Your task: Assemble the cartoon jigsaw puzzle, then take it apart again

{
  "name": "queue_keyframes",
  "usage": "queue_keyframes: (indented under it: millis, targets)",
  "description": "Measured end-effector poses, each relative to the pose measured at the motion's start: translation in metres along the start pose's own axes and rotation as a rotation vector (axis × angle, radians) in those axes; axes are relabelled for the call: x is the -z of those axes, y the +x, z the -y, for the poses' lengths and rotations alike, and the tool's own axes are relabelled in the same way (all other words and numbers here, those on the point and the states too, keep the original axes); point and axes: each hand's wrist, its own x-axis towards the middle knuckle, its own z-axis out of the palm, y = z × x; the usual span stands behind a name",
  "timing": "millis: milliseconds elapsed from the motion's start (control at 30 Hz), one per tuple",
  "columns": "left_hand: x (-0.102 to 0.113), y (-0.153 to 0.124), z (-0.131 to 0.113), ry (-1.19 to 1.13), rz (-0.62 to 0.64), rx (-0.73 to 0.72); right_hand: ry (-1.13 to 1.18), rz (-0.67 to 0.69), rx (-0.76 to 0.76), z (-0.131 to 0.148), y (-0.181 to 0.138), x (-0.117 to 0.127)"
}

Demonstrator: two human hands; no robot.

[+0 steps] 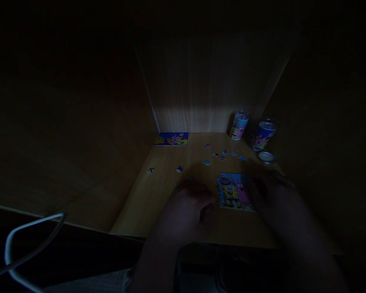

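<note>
A partly assembled jigsaw puzzle (232,192) with a yellow and a pink cartoon figure lies flat on the wooden surface. At its right edge is my right hand (273,197), fingers curled against the puzzle and covering that side. My left hand (190,209) is just left of the puzzle with its fingers bent inward; whatever is between them is hidden in the dark. Close beyond its knuckles lies a small puzzle piece (191,178). Other loose pieces, including a dark one (179,169) and a pale one (206,162), are scattered farther back.
A second, blue puzzle (171,139) lies at the back left. Two clear-topped printed cans (238,126) stand at the back right, a round lid (266,157) before them. Wooden panels (201,81) enclose the surface. A white cable (9,248) loops at the lower left. Light is dim.
</note>
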Motion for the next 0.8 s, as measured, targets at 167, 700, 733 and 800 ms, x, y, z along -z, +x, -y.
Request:
queue_keyframes:
  millis: [167, 700, 733, 800]
  targets:
    - [0.0005, -0.0033, 0.0019, -0.057, 0.05, 0.029, 0.015, 0.017, -0.028, 0.0009, -0.0001, 0.0008]
    - [0.0067, -0.0042, -0.0047, -0.164, 0.171, 0.083, 0.006, 0.012, -0.022, -0.0026, -0.0007, -0.0025]
    - [0.0067, -0.0037, -0.0047, -0.15, 0.175, 0.092, 0.005, 0.006, -0.025, -0.0019, -0.0008, -0.0024]
    - [0.0064, -0.0022, -0.004, -0.088, 0.143, 0.127, 0.01, 0.003, -0.027, -0.0009, -0.0008, -0.0023]
